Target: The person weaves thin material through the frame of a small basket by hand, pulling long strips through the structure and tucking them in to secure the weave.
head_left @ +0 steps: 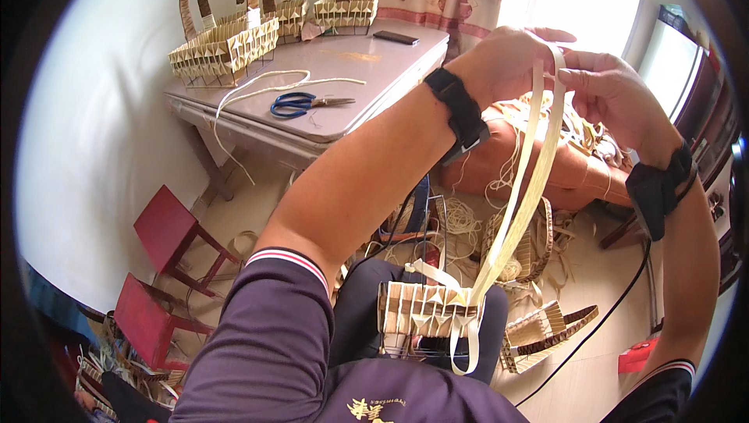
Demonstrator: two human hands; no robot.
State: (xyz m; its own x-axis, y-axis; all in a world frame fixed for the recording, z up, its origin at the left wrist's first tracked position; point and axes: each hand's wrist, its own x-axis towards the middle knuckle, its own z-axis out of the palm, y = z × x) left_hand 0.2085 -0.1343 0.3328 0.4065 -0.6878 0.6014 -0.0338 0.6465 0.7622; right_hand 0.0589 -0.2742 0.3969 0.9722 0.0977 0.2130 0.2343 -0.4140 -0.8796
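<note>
A pale, flat weaving strip rises from a small half-woven basket on my lap. The strip doubles over at the top, between my raised hands. My left hand has the strip at its fold, with some fingertips hidden behind it. Close by on the right, my right hand pinches the strip near the same fold with thumb and fingers. The basket has a wire frame with cream folded weaving along its upper part. A loose loop of strip hangs from its front.
On the table are finished handled baskets, blue-handled scissors, a phone and a loose cord. Red stools stand left. A basket lies right of my knees, near a black cable. Strips cover the orange seat.
</note>
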